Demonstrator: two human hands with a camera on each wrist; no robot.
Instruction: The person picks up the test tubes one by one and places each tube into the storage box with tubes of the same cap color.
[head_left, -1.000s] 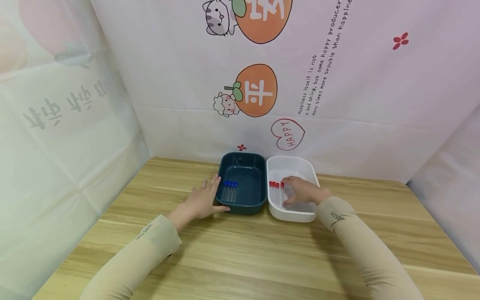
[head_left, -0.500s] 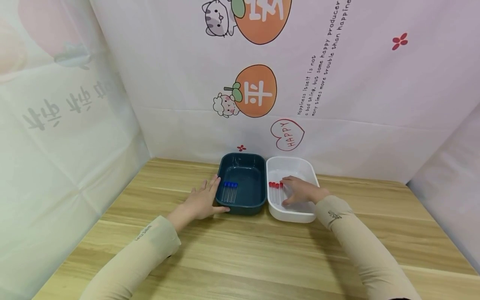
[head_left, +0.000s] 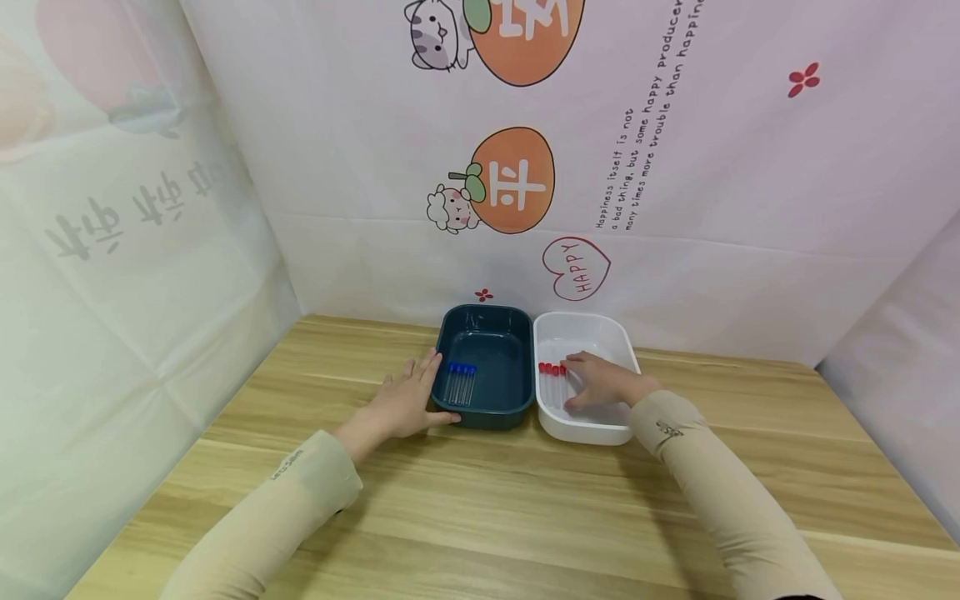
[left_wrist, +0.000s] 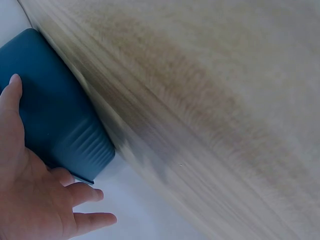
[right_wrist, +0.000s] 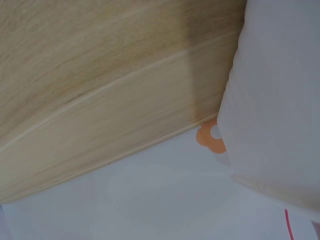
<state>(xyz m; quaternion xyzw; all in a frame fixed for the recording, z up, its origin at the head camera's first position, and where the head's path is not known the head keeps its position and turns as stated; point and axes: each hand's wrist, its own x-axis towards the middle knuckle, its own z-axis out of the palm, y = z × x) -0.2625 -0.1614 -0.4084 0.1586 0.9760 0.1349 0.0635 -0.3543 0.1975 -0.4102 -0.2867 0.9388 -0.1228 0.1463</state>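
Observation:
Fingers fairly straight, my left hand (head_left: 405, 402) touches the left side of the dark teal tray (head_left: 491, 421), its thumb at the front rim. In the left wrist view its fingers (left_wrist: 87, 192) spread beside the tray's outer wall (left_wrist: 55, 100). Several blue-capped test tubes (head_left: 461, 387) lie side by side in that tray. My right hand (head_left: 600, 383) reaches into the white tray (head_left: 588, 434) and holds the rightmost red-capped test tube (head_left: 562, 371), fingers near the cap and thumb near the lower end. More red-capped tubes (head_left: 551, 385) lie just left of it. The right wrist view does not show the hand.
Both trays stand side by side on a wooden table (head_left: 480, 517), near its back edge. A white printed cloth (head_left: 360, 167) hangs behind, with more cloth at both sides. A large white surface (right_wrist: 280, 100) fills the right of the right wrist view.
The rightmost red-capped tube has shifted slightly left, with my right hand, and closed the gap to the other red-capped tubes. My left hand stays on the teal tray.

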